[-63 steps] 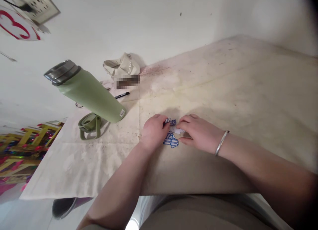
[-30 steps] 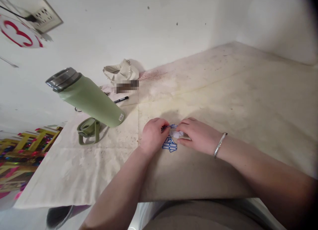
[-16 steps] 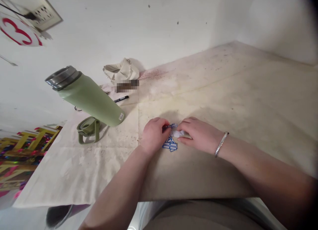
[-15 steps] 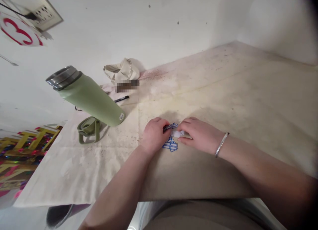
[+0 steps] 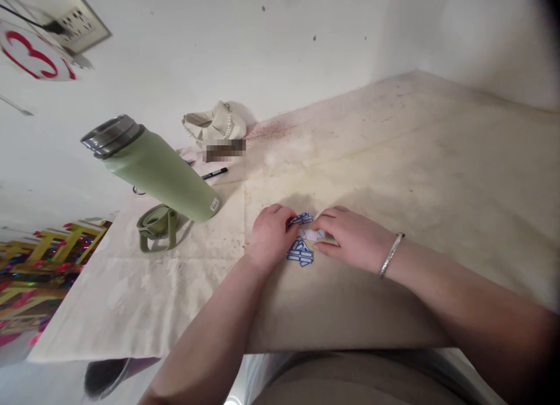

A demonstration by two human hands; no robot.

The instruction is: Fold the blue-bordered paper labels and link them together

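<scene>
My left hand (image 5: 272, 234) is closed, with its thumb and fingers pinching a small bunch of blue-edged white labels (image 5: 301, 218). Just below its thumb, several more labels of that kind lie in a loose, overlapping pile (image 5: 300, 255) on the tablecloth. My right hand (image 5: 352, 233), with a silver bangle at the wrist, has its fingers curled around small white paper pieces (image 5: 310, 234) between the two hands. Its thumb and fingertips are at the pieces' right end. What lies beneath the right fingers is partly hidden.
Left of my hands a tall green bottle (image 5: 161, 174) stands uncapped, its green lid (image 5: 157, 227) on the cloth beside it. A black marker (image 5: 215, 174) and a cream pearl-handled bag (image 5: 216, 125) are near the wall. The table's front edge runs close to my body.
The labels in my left hand are tilted a little differently and show more of their faces. Both hands have otherwise stayed almost in place.
</scene>
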